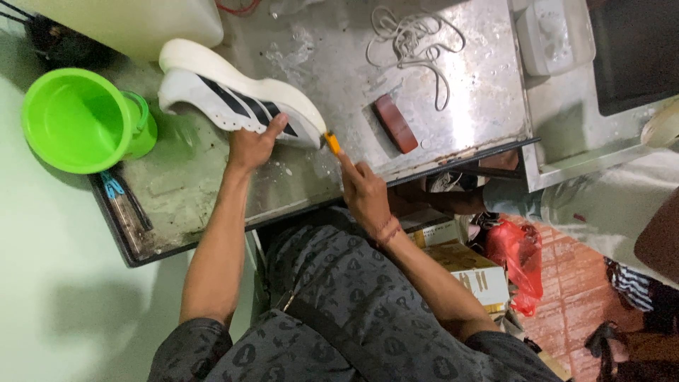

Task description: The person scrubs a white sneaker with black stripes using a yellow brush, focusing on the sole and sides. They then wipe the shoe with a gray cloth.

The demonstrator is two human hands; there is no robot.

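Observation:
A white sneaker (233, 88) with black stripes lies on its side on a wet metal table (339, 78), its sole turned toward the far edge. My left hand (251, 145) grips the shoe's side near the stripes. My right hand (362, 189) holds a small orange-handled tool (331, 143), likely a brush, whose tip touches the shoe's end. White laces (417, 42) lie loose on the table beyond my right hand.
A green plastic scoop (81, 120) sits at the table's left end beside a large pale container (134, 21). A dark red bar (395, 124) lies on the metal. A white soap dish (555, 32) sits at right. Boxes and a red bag (520, 258) are on the floor.

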